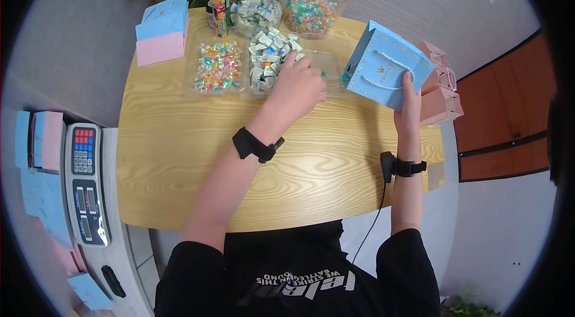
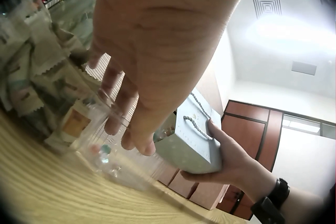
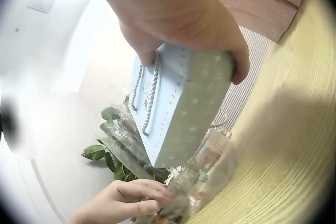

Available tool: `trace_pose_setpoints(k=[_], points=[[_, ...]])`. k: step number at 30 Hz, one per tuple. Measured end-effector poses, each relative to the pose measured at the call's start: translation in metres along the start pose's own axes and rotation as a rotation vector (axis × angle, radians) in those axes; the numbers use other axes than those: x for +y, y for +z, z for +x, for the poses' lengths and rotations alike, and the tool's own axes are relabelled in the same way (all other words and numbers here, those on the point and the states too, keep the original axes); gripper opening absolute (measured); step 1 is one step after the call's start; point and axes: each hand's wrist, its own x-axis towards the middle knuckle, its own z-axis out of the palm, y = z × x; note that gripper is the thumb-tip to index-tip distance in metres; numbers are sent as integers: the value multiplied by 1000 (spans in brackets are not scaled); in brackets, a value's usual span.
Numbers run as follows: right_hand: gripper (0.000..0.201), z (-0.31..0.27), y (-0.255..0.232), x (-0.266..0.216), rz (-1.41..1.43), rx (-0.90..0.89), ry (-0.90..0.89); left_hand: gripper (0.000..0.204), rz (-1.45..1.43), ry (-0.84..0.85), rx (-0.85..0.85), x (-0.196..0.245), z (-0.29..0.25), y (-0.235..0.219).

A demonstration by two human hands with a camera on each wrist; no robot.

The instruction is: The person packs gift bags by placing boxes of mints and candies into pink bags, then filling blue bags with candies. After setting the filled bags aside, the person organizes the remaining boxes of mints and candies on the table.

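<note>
My right hand (image 1: 409, 103) grips a light blue paper gift bag (image 1: 366, 56) with white rope handles, thumb on its printed front. The bag is tipped sideways above the right end of the trays, and several candies show at its mouth in the left wrist view. My left hand (image 1: 297, 84) hovers over the edge between a tray heaped with small white-wrapped packets (image 1: 263, 56) and a clear plastic tray (image 1: 336, 90) with a few twist-wrapped candies. Its fingers (image 2: 126, 98) hang loosely extended, with nothing visible between them.
Left of the packets stands a tray of colourful wrapped candies (image 1: 218, 68). Behind are clear bags of packets (image 1: 257, 8) and candies (image 1: 311, 11), and a yellow-lidded tube (image 1: 220, 11). Pink bags (image 1: 442, 104) stand at right, folded bags (image 1: 162, 26) at back left, a scale (image 1: 88, 185) left.
</note>
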Motion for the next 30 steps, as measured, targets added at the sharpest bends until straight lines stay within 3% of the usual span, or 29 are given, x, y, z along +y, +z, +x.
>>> trace_pose_setpoints(k=[14, 27, 30], points=[[59, -2, 33, -20, -415, -46, -183, 17, -20, 28, 23, -4, 0, 3], [58, -4, 33, -35, -525, -150, -156, 16, -26, 35, 32, -5, 0, 2], [59, -4, 46, -39, -562, -160, -284, 16, 3, 29, 14, -4, 1, 0]])
